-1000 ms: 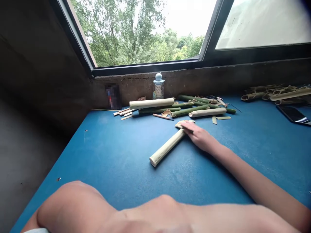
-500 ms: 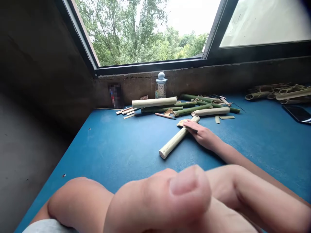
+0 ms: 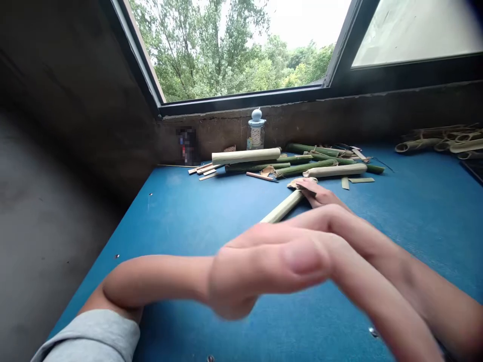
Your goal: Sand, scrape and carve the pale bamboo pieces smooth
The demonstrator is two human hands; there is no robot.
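Note:
My left hand [image 3: 275, 261] is close to the camera above the table, its thumb and fingers stretched to the right and slightly blurred. Nothing shows in it. Farther away, my right hand [image 3: 322, 195] lies over the upper end of a peeled, pale bamboo tube [image 3: 283, 207]. A folded piece of sandpaper [image 3: 298, 184], tan on one face and dark on the other, is held between that hand and the tube. My left hand hides the tube's near end and crosses in front of my right forearm.
Along the wall lie green bamboo lengths [image 3: 307, 170], another peeled tube [image 3: 245, 156], a pale piece [image 3: 335, 171], thin strips [image 3: 206, 171] and a pencil-like stick [image 3: 262, 177]. A blue-lidded jar [image 3: 256, 131] stands behind them. Split bamboo [image 3: 422, 145] is piled at the right of the blue table [image 3: 181, 221].
My left hand has drawn back from the lens and its fingers now extend rightward, covering the tube's near end. The view has shifted slightly. My right hand stays at the tube with the sandpaper.

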